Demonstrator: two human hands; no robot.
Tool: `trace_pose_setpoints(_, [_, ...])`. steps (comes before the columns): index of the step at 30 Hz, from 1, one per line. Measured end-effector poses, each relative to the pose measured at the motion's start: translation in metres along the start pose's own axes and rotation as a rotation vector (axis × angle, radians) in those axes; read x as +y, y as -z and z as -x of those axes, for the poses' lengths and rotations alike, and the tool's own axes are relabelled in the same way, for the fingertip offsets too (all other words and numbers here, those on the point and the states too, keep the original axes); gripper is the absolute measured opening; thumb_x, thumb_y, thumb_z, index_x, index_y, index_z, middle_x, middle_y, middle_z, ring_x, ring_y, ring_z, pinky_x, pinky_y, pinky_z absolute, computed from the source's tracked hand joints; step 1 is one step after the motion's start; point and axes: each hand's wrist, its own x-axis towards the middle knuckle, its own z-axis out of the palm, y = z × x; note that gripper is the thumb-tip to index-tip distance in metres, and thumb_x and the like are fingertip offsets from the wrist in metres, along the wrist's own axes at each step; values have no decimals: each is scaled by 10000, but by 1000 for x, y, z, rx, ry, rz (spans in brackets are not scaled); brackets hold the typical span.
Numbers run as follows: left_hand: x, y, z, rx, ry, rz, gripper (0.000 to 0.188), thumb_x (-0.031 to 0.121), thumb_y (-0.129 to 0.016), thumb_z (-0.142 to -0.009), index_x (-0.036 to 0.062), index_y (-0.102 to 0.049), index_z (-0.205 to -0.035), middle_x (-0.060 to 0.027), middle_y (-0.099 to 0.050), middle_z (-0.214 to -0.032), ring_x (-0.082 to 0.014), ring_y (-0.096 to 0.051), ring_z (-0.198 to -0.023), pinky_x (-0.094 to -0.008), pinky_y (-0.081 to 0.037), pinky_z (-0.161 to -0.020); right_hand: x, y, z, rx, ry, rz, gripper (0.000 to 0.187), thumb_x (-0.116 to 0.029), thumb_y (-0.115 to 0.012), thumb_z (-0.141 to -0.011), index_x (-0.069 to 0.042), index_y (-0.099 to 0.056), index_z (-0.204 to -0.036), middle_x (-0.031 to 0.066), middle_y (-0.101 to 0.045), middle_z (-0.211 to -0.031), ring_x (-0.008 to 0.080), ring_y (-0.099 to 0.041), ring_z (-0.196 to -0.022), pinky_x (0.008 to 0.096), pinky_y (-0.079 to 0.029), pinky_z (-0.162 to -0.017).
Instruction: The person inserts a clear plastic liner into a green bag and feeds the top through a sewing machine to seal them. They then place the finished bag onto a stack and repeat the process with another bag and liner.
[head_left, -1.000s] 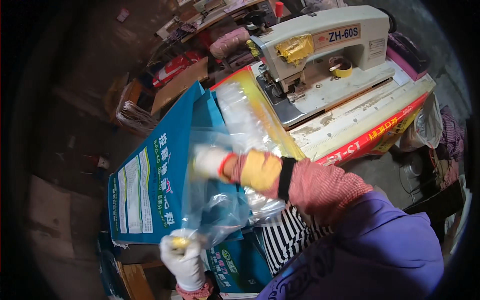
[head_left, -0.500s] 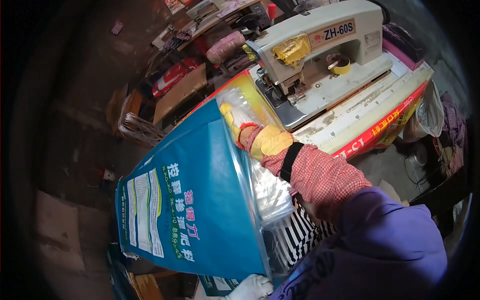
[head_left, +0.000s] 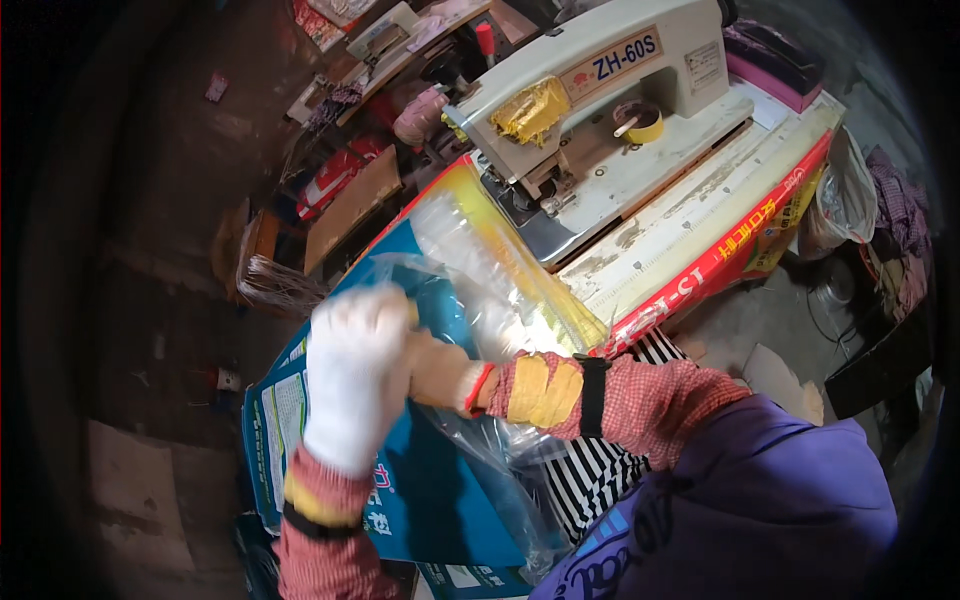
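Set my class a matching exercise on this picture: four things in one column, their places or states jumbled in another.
1. White-gloved left hand
2. Large blue printed sack
3. Yellow ring-shaped roll
4. Off-white sewing machine

A. Beneath the machine's arm
B. Beside the gloved right hand
C. Has a crumpled yellow patch
D. Below both hands

Pairs: 1-B, 2-D, 3-A, 4-C

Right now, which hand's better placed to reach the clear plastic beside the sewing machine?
Probably the right hand: it's nearer the clear plastic in this view, while the left hand is farther left, over the blue bag.
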Motion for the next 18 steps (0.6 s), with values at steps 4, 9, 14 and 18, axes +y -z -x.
trace_pose_setpoints(4, [-25,-53,-55,-34,-4,-264,365,146,-718,-588,63,-597,-922,-128,-585,-1000,-285,-557,-966,-381,-445,-816,-24,29,25,-4,-74,-319,742,-469,-610,-773,-64,-328,-1328,248,-572,-1107,385,-565,-1008,414,-461,-827])
trace_pose_setpoints(9, [-21,-88,-34,-512,-162,-64,73,62,-554,-663,85,-587,-724,-96,-600,-757,-313,-589,-763,-384,-484,-649,-31,54,44,-437,-71,-275,730,-580,-547,-760,-79,-429,-1277,231,-578,-1111,362,-563,-1029,404,-449,-855])
trace_pose_setpoints(14, [-26,-84,-15,-619,116,-39,255,59,-509,-771,100,-638,-986,-126,-643,-797,-290,-624,-721,-361,-491,-633,-15,57,47,-492,15,-257,737,-583,-529,-773,-125,-397,-1335,225,-579,-1123,356,-568,-1022,400,-433,-870])
trace_pose_setpoints(18, [-43,-66,-38,-454,328,-211,173,58,-509,-785,104,-591,-930,-130,-628,-772,-314,-630,-722,-397,-498,-623,-6,64,42,-533,-108,-433,749,-592,-483,-797,-169,-324,-1394,237,-581,-1113,361,-571,-1007,396,-428,-864])
